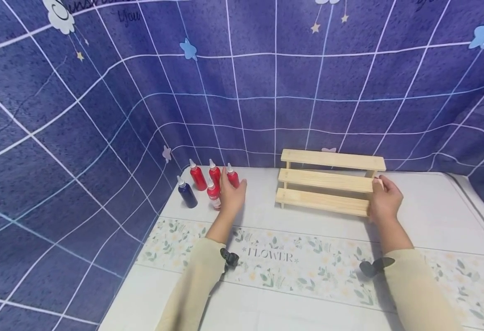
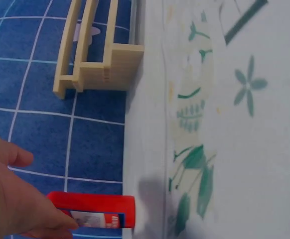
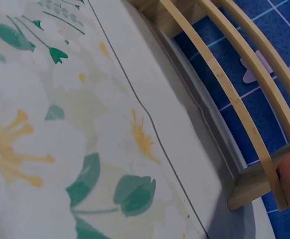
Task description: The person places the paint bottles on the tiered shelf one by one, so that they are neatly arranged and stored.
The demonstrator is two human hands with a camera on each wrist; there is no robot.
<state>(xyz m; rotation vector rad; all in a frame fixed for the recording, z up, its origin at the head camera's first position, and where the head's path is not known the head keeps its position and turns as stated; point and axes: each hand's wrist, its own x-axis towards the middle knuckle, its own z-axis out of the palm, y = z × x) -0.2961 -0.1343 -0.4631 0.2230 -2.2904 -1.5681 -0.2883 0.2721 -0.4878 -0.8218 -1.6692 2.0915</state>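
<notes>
My left hand (image 1: 233,195) is at the group of squeeze bottles, its thumb apart from the fingers. Between them stands a red squeeze bottle (image 1: 233,178); in the left wrist view the fingertips overlap this labelled red bottle's upper body. Just left of the hand is a red bottle with a pale label (image 1: 214,196). Two more red bottles, one at the far left (image 1: 198,178) and one beside it (image 1: 214,172), stand behind. My right hand (image 1: 384,198) grips the right end of a three-tier wooden rack (image 1: 329,180), thumb on the front, its other fingers mostly hidden.
A dark blue bottle (image 1: 187,195) stands at the left, close to the curtain. White cloth with a floral band (image 1: 275,264) reading FLOWER covers the table. A blue gridded curtain (image 1: 258,78) hangs behind and along the left side. The rack's tiers rise toward the back.
</notes>
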